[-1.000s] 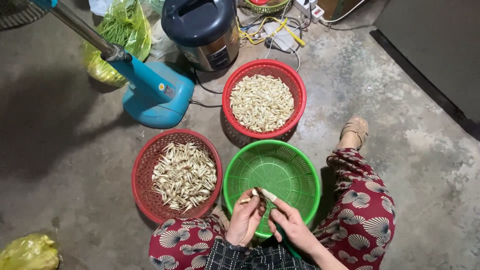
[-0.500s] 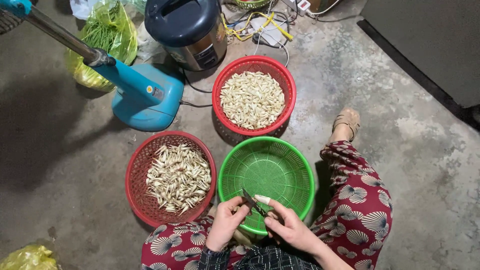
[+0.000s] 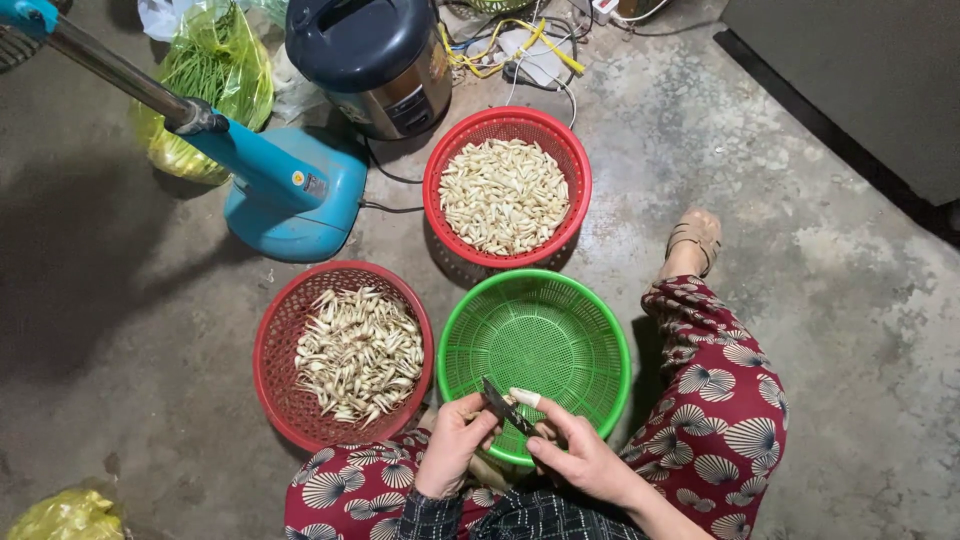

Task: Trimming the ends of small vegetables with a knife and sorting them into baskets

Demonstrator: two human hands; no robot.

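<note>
My left hand and my right hand meet over the near rim of an empty green basket. Between them is a small pale bulb, pinched in my left fingers, and a small dark-bladed knife gripped in my right hand, with the blade against the bulb. To the left, a red basket holds untrimmed pale bulbs with roots and tails. Farther away, a second red basket is filled with trimmed pale bulbs.
A blue fan base with a metal pole stands at the upper left on the concrete floor. Behind it are a dark rice cooker, a bag of greens and cables. My patterned-trousered leg and sandalled foot lie right.
The view has shifted, so the baskets sit higher in the frame. My hands stay together over the green basket's near rim, turning the bulb against the knife.
</note>
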